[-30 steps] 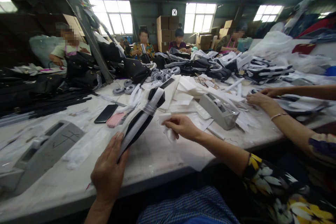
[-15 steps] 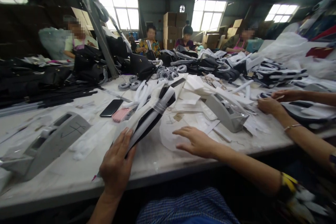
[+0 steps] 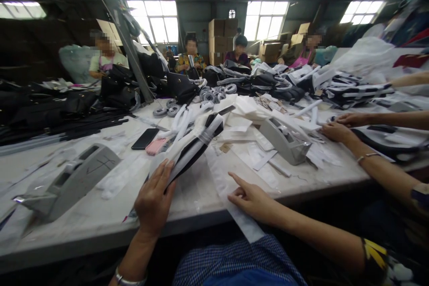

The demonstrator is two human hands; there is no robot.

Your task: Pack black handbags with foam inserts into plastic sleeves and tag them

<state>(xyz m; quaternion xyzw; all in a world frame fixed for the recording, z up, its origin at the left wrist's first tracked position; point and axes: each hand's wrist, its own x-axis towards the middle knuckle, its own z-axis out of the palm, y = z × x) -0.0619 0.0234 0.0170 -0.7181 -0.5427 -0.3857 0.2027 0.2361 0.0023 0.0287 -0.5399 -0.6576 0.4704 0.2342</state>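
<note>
The left hand (image 3: pixel 154 201) grips the lower end of the wrapped strap (image 3: pixel 196 145), which rises tilted over the tabletop (image 3: pixel 83 228). The right hand (image 3: pixel 252 199), half curled with the index finger stretched out, only presses on the white strip (image 3: pixel 219 176) and grips nothing. The strip hangs over the near edge, so I think it can slide off if the pressure is weak. The strap's wrap may also loosen.

Left grip (image 3: pixel 154 201): it covers the near end of the wrapped strap (image 3: pixel 192 148); we cannot see its thumb.
White strip (image 3: pixel 221 178): the right grip (image 3: pixel 251 199) hides a stretch of it.
Co-worker's arm (image 3: pixel 385 174): cut by the right edge.
Far heap (image 3: pixel 268 82): too small for us to sort.
</note>
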